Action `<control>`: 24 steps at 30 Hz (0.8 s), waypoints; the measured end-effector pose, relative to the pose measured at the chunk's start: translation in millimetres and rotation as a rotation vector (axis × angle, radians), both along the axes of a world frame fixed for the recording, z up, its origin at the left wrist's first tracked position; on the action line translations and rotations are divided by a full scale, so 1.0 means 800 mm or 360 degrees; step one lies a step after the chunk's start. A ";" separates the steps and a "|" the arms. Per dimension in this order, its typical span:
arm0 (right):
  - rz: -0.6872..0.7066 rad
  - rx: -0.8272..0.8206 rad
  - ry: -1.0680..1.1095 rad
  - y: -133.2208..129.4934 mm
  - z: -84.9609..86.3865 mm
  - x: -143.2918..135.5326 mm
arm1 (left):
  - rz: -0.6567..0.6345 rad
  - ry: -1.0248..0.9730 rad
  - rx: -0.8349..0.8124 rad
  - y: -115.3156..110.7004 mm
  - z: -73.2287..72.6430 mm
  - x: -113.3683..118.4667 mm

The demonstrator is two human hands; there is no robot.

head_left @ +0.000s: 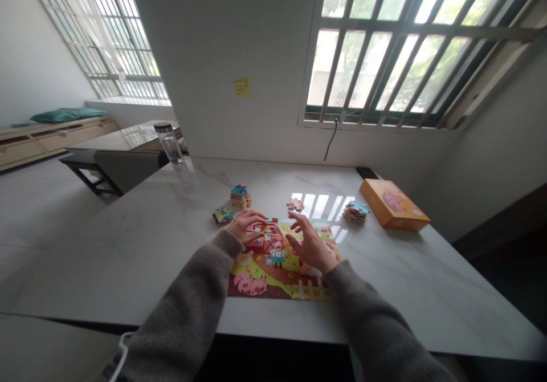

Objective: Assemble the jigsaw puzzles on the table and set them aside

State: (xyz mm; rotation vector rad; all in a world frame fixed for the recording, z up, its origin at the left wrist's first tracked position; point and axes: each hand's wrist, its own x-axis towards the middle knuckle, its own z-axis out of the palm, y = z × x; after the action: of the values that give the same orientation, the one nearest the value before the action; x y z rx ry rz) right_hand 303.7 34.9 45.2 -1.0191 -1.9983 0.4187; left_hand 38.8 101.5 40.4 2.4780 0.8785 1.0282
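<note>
Farm-scene puzzle point(280, 282) on a marbled bench point(171, 268), beneath both hands, left fingers point(256, 231) and right fingers point(294, 231) loosely parted, grip unclear, loose pink piece point(295, 204) just beyond.

Dressed in 2 long, soft grey-brown knit sleeves point(186, 291), covering both forearms down to the hands point(314, 250), with fine ribbing visible on the right. Crossed low on the left by 1 thin white cord point(123, 349), slightly bent.
</note>
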 end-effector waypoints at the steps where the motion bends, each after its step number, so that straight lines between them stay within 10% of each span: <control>1: -0.0002 -0.0013 -0.0018 0.000 0.000 0.000 | 0.0009 0.0024 -0.0027 0.004 -0.003 -0.007; 9: 0.0084 -0.0088 -0.0344 0.001 -0.012 -0.003 | 0.0146 0.0241 -0.0176 0.012 -0.033 -0.013; 24: 0.0153 0.0076 -0.0891 -0.005 0.001 -0.021 | 0.0091 0.0416 -0.0115 0.002 -0.027 -0.010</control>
State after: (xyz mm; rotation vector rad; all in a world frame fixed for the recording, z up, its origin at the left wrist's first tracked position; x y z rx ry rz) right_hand 286.6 31.1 45.8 -1.0953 -2.5472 0.1383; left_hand 30.4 103.1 18.5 2.5762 1.0492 0.6845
